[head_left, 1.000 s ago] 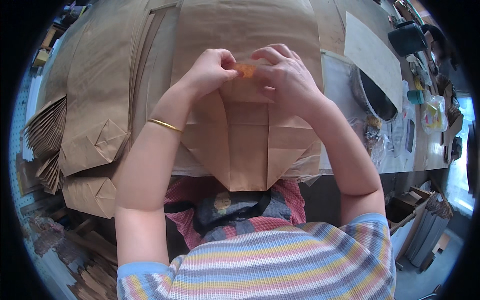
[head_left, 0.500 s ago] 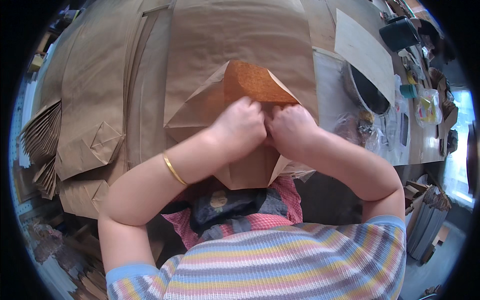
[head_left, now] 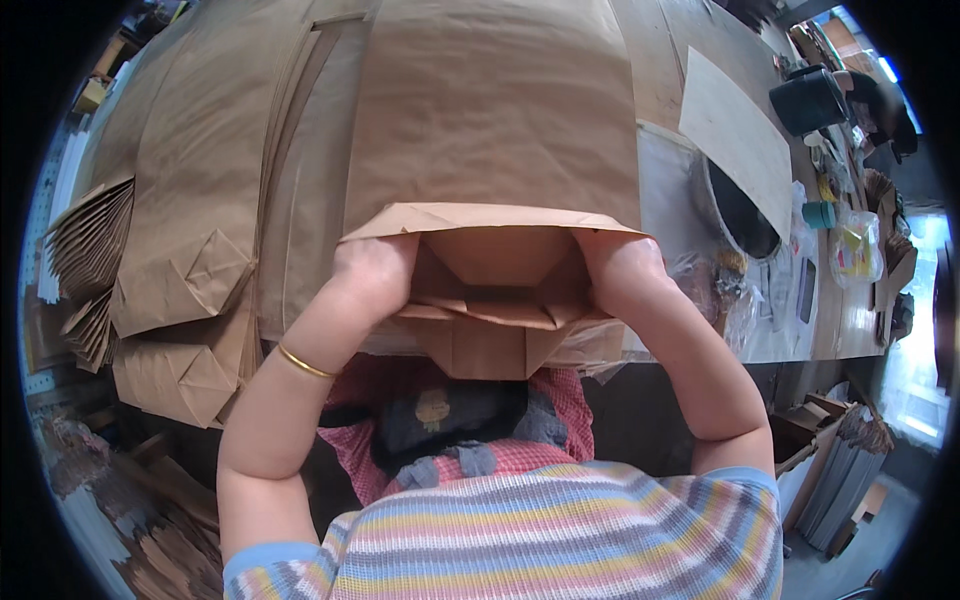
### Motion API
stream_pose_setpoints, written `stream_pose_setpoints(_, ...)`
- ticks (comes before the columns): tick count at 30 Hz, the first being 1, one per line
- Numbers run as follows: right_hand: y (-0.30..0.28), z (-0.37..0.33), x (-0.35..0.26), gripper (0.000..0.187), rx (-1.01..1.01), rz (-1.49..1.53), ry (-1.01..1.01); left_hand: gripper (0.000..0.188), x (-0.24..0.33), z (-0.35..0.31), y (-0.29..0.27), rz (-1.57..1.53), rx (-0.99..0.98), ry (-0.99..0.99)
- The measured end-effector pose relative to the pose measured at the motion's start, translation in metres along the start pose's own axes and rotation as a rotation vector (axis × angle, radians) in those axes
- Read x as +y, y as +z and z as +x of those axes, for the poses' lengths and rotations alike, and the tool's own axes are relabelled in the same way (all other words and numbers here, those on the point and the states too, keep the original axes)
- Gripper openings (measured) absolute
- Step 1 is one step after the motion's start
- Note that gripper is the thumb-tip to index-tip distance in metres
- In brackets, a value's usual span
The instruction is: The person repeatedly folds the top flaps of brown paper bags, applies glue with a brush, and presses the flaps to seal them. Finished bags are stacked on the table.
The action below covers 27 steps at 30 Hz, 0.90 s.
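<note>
A large brown paper bag (head_left: 495,120) lies lengthwise in front of me, its near end spread into a wide, box-like opening with folded inner panels. My left hand (head_left: 375,272) reaches in at the left corner of that opening. At the right corner is my right hand (head_left: 628,268), tucked under the same raised paper edge. The paper hides the fingers of both hands, so their grip does not show. A creased lower flap of the bag hangs toward me over the table edge.
Flattened brown paper bags (head_left: 190,150) with folded ends are stacked at the left. To the right are a pale sheet (head_left: 735,140) over a dark round container, clear plastic, and a small green cup (head_left: 818,214). A person (head_left: 880,110) is at the far right.
My hands have moved apart from the middle to the two corners of the bag's end. The peaked, orange-lit paper there has become a wide, low opening.
</note>
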State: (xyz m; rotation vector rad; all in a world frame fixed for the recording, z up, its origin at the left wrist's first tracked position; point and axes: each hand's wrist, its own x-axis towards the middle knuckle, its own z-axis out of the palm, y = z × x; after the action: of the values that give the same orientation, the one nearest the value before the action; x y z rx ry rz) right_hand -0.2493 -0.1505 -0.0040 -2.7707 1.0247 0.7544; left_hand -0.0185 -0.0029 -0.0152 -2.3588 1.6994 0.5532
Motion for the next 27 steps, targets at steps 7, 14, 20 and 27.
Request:
stream_pose_setpoints(7,-0.019,-0.036,0.0,0.022,-0.074,0.215,-0.565,0.051,-0.018,-0.004,-0.009,-0.672,-0.127,0.189)
stream_pose_setpoints(14,-0.02,0.014,0.003,0.012,0.04,0.306,-0.227,0.033,-0.027,0.001,-0.015,-0.623,-0.174,0.302)
stream_pose_setpoints(20,-0.014,-0.003,-0.011,0.016,0.368,0.12,-0.147,0.018,-0.002,0.017,0.021,-0.583,0.096,0.073)
stream_pose_setpoints(27,0.041,-0.136,0.113,0.037,0.581,-0.003,0.101,0.055,0.001,-0.005,-0.019,-0.588,-0.066,0.253)
